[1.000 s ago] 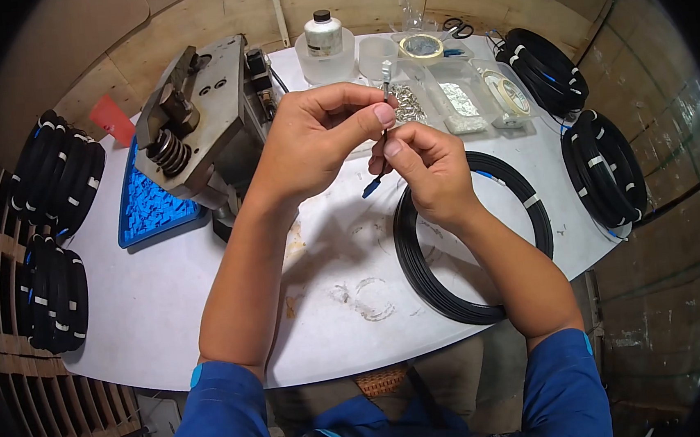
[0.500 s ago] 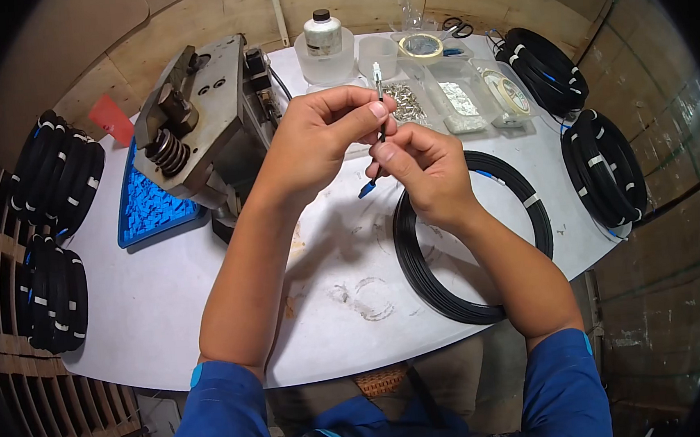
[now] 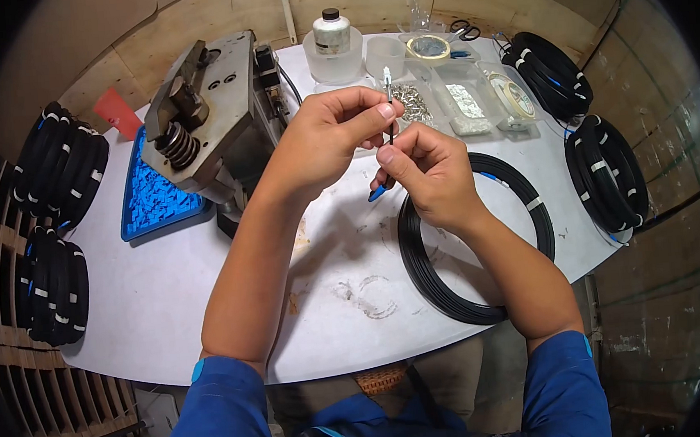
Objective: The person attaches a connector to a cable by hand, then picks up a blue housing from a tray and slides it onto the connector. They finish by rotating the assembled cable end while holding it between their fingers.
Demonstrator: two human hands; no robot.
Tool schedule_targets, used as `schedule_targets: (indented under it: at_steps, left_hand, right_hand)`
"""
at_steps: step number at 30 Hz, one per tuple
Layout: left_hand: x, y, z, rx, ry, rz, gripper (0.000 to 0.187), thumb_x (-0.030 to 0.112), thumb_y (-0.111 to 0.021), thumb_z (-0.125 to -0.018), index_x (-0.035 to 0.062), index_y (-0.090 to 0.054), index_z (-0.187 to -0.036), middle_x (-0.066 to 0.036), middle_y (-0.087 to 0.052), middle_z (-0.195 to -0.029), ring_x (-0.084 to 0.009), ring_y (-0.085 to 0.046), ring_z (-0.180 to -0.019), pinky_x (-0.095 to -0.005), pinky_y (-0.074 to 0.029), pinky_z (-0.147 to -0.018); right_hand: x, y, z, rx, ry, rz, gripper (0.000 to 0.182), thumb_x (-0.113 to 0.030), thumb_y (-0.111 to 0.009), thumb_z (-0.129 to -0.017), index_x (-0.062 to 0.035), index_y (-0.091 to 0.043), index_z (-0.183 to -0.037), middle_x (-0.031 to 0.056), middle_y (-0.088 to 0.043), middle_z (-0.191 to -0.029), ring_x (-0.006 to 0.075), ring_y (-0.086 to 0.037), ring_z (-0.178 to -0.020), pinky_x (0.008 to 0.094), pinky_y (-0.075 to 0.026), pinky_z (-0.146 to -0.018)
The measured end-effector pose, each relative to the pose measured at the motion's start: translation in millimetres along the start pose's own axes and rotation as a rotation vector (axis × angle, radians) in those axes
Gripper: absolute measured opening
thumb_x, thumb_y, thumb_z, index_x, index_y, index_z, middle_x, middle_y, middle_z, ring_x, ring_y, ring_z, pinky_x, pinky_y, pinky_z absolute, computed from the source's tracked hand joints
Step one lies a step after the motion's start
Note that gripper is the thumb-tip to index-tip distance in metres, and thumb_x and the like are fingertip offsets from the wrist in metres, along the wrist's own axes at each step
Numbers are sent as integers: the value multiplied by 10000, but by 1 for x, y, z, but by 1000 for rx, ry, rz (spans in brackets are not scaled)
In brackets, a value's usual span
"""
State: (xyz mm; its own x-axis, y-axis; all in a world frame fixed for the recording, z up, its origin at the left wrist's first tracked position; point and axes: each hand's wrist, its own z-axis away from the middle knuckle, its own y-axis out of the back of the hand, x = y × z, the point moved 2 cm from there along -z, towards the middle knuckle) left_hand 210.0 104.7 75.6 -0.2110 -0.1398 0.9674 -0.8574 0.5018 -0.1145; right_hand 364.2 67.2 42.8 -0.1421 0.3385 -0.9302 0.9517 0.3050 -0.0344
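My left hand [image 3: 323, 138] pinches a thin black cable [image 3: 392, 129] just below the white-and-metal connector [image 3: 388, 80] at its upper end. Lower on the same cable, my right hand [image 3: 429, 175] is closed around it with thumb and forefinger. A small blue piece [image 3: 377, 192] pokes out below the right fingers; how it joins the cable is hidden by the hand. Under my right forearm lies a black cable coil [image 3: 419, 262] bound with white tape. Behind the hands, an open clear tray holds small metal parts [image 3: 413, 102].
At left stands a metal press [image 3: 218, 106] with a spring, beside a blue tray [image 3: 132, 223] of small blue pieces. Taped cable coils [image 3: 605, 170] lie along both sides. At the back are a bottle [image 3: 332, 35], tape rolls [image 3: 427, 46] and scissors [image 3: 465, 30].
The view has shifted slightly. The blue piece has come up closer to my right fingers and turned a little. Both hands keep their hold on the cable.
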Motion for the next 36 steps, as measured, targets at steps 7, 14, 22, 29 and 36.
schedule_targets:
  at_steps: [7, 14, 22, 29, 36]
  left_hand:
    - [-2, 0, 0, -35, 33, 52, 221, 176, -633, -931, -20, -663, -1030, -19, -638, -854, -83, -579, -775, -245, -483, -768]
    - [-1, 0, 0, -33, 63, 2, 225, 173, -627, -935, -23, -662, -1039, -20, -632, -843, -79, -571, -764, -243, -475, -747]
    - [1, -2, 2, -16, 48, -25, 229, 186, -628, -938, -28, -650, -1014, -25, -628, -837, -85, -571, -760, -242, -472, -736]
    - [0, -1, 1, -28, 33, -52, 227, 194, -632, -937, -24, -654, -998, -28, -633, -848, -83, -571, -764, -242, -471, -732]
    - [1, 0, 2, -20, 27, -74, 211, 194, -639, -935, -11, -662, -981, -26, -643, -855, -84, -576, -772, -243, -469, -724]
  right_hand:
    - [-1, 0, 2, 0, -2, 6, 155, -123, -637, -933, -19, -579, -834, 44, -653, -731, 72, -619, -669, 228, -515, -628]
    - [-3, -1, 3, -12, -7, 20, 161, -116, -646, -925, -5, -597, -819, 47, -661, -741, 67, -616, -670, 219, -505, -624]
    - [-2, 0, 3, 4, -24, 33, 169, -129, -659, -917, -13, -616, -803, 38, -670, -732, 57, -611, -657, 212, -500, -614]
    - [-2, 0, 2, -10, -33, 25, 171, -141, -658, -921, -12, -619, -816, 43, -676, -744, 64, -617, -657, 217, -507, -616]
    - [-2, 1, 2, -23, -44, 24, 184, -162, -654, -926, -12, -621, -826, 48, -678, -747, 73, -623, -659, 222, -511, -619]
